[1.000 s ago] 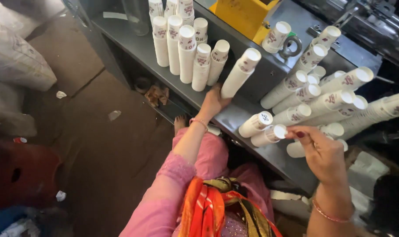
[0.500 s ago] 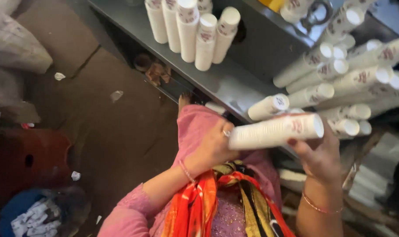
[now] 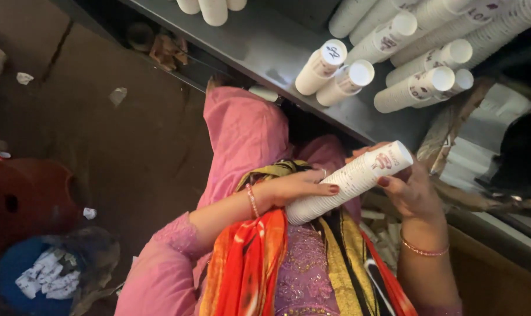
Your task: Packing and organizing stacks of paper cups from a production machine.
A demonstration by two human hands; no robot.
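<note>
While both hands grip it, a cup stack (image 3: 348,182) lies across the lap.
Left hand (image 3: 289,190) and right hand (image 3: 411,190) fingers clamped; more stacks at one o'clock on the surface (image 3: 265,47).

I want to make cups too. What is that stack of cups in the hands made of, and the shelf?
The stack of cups looks like paper: matte white, thin nested rims, printed colour marks. The shelf looks like metal, smooth grey with a dull sheen, though painted board is possible.
</note>
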